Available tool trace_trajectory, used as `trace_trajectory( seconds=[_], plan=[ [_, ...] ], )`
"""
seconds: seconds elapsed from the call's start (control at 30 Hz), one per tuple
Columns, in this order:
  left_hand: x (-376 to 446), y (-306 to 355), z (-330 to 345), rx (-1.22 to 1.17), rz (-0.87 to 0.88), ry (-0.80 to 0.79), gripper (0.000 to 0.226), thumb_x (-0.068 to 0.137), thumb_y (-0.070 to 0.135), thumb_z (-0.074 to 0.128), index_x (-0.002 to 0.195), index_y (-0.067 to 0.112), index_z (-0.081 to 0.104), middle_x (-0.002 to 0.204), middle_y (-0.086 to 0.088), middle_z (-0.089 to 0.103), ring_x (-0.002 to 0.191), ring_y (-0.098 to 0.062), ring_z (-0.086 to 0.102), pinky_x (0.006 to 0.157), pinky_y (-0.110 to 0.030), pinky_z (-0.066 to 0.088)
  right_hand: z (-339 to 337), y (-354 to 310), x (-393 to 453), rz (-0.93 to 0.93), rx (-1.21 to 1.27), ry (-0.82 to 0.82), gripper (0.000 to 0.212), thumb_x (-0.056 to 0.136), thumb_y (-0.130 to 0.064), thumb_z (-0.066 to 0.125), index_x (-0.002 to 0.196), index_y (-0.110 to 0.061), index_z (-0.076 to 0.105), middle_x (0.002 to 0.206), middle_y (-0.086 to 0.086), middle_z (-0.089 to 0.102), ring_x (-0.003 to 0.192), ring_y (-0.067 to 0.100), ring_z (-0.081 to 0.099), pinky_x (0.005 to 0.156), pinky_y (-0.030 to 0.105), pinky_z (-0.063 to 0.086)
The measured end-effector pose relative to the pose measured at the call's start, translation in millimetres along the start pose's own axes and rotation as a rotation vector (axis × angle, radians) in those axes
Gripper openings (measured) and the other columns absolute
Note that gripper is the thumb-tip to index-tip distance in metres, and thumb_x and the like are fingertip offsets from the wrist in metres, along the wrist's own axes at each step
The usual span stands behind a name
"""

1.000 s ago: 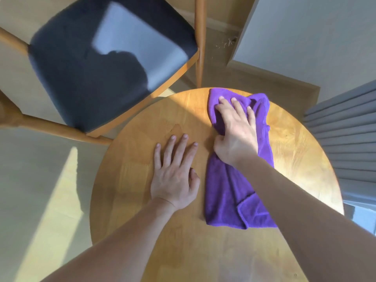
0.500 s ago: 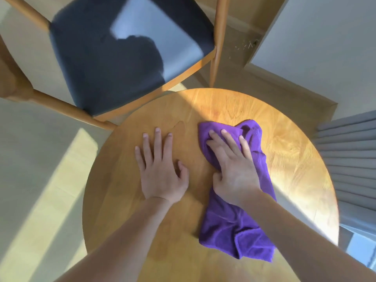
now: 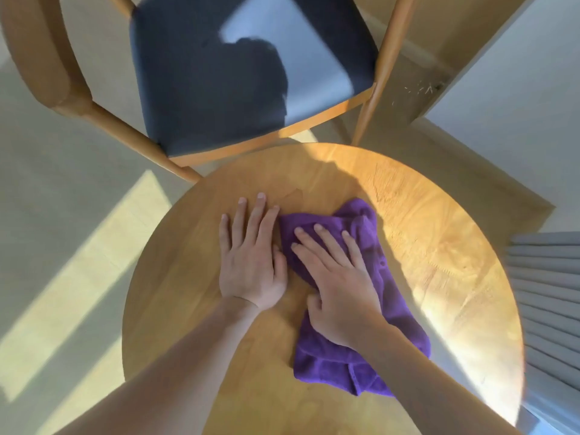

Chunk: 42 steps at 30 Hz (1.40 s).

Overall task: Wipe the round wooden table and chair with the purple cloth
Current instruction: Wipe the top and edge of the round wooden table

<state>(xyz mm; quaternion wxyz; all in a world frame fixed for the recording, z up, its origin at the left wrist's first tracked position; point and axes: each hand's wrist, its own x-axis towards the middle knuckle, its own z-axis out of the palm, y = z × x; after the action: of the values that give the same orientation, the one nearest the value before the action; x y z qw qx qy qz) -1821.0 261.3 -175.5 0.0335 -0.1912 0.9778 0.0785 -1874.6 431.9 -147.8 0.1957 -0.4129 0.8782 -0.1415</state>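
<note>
A purple cloth [image 3: 373, 233] lies crumpled on the round wooden table [image 3: 439, 240], running from the table's middle toward its near edge. My right hand [image 3: 335, 277] presses flat on the cloth with straight, spread fingers. My left hand [image 3: 251, 255] rests flat on the bare wood just left of the cloth, its thumb side touching the cloth's edge. Beyond the table stands the wooden chair [image 3: 125, 130] with a dark blue seat [image 3: 194, 76]; its front edge nearly meets the table's far rim.
Pale floor with sunlit stripes lies to the left [image 3: 62, 262]. A white wall [image 3: 518, 89] and wooden skirting [image 3: 489, 171] stand at the right, with grey pleated curtain folds [image 3: 552, 293] at the right edge.
My right hand has dragged the cloth back from the table's far edge toward the middle and leftward, up against my left hand. My left hand stays flat on the wood.
</note>
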Motion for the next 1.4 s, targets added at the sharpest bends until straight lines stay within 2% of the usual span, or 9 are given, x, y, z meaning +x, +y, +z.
trace_trajectory(
  seconds=[0.1,0.3,0.57,0.63,0.8,0.93,1.13,1.23,1.4],
  plan=[
    [1.5,2.9,-1.6,-0.026,-0.007,0.013,0.063,0.091,0.032,0.034,0.152,0.023,0.034,0.169,0.0,0.021,0.158,-0.027,0.01,0.126,-0.054,0.01,-16.7,29.1,21.9,-0.06,-0.017,-0.011,0.076,0.073,-0.028,0.039,0.148,-0.026,0.047,0.165,-0.013,0.03,0.157,0.013,0.015,0.127,0.044,0.003],
    [2.0,1.1,-1.8,-0.056,0.0,0.034,0.066,0.085,0.028,0.039,0.151,0.025,0.036,0.168,0.001,0.024,0.157,-0.027,0.014,0.127,-0.052,0.008,-44.3,28.3,130.8,0.215,0.059,0.196,0.073,0.069,-0.016,0.05,0.142,-0.023,0.05,0.161,-0.008,0.039,0.154,0.021,0.024,0.128,0.044,0.002],
    [2.8,2.1,-5.2,-0.045,-0.006,-0.007,0.063,0.089,0.033,0.032,0.152,0.024,0.034,0.168,0.0,0.023,0.157,-0.027,0.012,0.127,-0.054,0.011,-5.5,16.0,0.1,0.012,0.013,0.01,0.078,0.073,-0.025,0.036,0.15,-0.025,0.043,0.166,-0.014,0.028,0.157,0.011,0.01,0.128,0.044,0.001],
    [3.8,2.8,-4.8,-0.047,0.001,0.008,0.063,0.089,0.032,0.032,0.151,0.024,0.034,0.168,-0.002,0.024,0.157,-0.029,0.014,0.127,-0.054,0.011,-14.8,28.5,15.1,0.021,0.01,0.01,0.076,0.072,-0.025,0.038,0.147,-0.025,0.047,0.165,-0.014,0.031,0.157,0.012,0.014,0.128,0.044,0.002],
    [2.0,1.8,-4.3,-0.046,0.001,0.008,0.065,0.085,0.031,0.032,0.15,0.024,0.036,0.167,-0.002,0.025,0.156,-0.029,0.015,0.126,-0.055,0.011,-42.2,20.4,120.6,0.291,0.104,0.188,0.073,0.072,-0.012,0.049,0.144,-0.024,0.046,0.164,-0.012,0.032,0.156,0.017,0.015,0.128,0.042,-0.004],
    [3.3,1.5,-4.0,-0.052,-0.006,0.01,0.065,0.085,0.031,0.034,0.149,0.025,0.038,0.168,0.0,0.025,0.156,-0.028,0.015,0.127,-0.053,0.01,-34.9,11.0,114.7,0.25,0.06,0.183,0.071,0.076,-0.012,0.039,0.147,-0.02,0.045,0.165,-0.007,0.032,0.157,0.022,0.016,0.128,0.047,0.001],
    [-0.8,1.9,-3.4,-0.051,-0.086,0.028,0.061,0.09,0.034,0.032,0.15,0.024,0.036,0.168,0.0,0.025,0.157,-0.025,0.014,0.127,-0.053,0.011,-7.8,7.3,5.1,0.083,0.04,0.029,0.075,0.078,-0.022,0.032,0.151,-0.022,0.045,0.166,-0.011,0.028,0.158,0.014,0.012,0.128,0.043,-0.005],
    [-1.5,5.4,-5.4,-0.091,-0.241,0.066,0.062,0.087,0.033,0.037,0.148,0.022,0.038,0.167,-0.002,0.025,0.156,-0.029,0.013,0.127,-0.055,0.007,-27.9,25.0,42.8,0.078,0.023,0.026,0.073,0.078,-0.019,0.044,0.15,-0.023,0.044,0.167,-0.012,0.026,0.157,0.013,0.01,0.127,0.041,-0.008],
    [-2.7,3.1,-3.7,-0.11,-0.228,0.081,0.062,0.084,0.03,0.04,0.145,0.022,0.04,0.166,-0.003,0.029,0.156,-0.031,0.016,0.125,-0.059,0.01,-47.5,16.4,124.1,0.228,0.12,0.166,0.073,0.073,-0.002,0.047,0.144,-0.019,0.045,0.165,-0.007,0.032,0.157,0.02,0.013,0.128,0.042,-0.007]
  ],
)
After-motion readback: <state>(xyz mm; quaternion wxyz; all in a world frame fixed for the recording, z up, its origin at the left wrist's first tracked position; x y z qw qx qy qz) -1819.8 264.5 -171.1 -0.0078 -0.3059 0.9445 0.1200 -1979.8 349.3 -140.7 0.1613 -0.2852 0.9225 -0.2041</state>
